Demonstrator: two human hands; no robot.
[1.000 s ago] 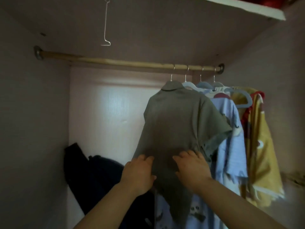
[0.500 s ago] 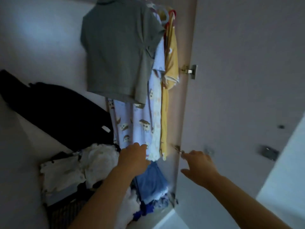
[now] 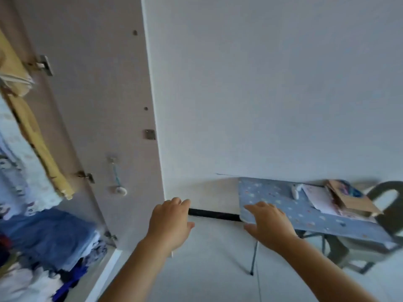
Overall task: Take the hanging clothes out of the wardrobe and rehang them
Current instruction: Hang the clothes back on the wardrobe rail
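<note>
Both hands have swung right, away from the wardrobe: the left hand (image 3: 169, 225) and right hand (image 3: 269, 223) now hover empty with fingers loosely spread, the right over a blue-covered table (image 3: 283, 203) corner, contact unclear. Hanging clothes (image 3: 32, 131) sit blurred at the far left edge, largely cut off, beside the open door (image 3: 98, 105).

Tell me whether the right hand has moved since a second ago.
Yes. It was on the grey shirt inside the wardrobe; now the right hand is right of the open wardrobe door, at the blue table, holding nothing.
</note>
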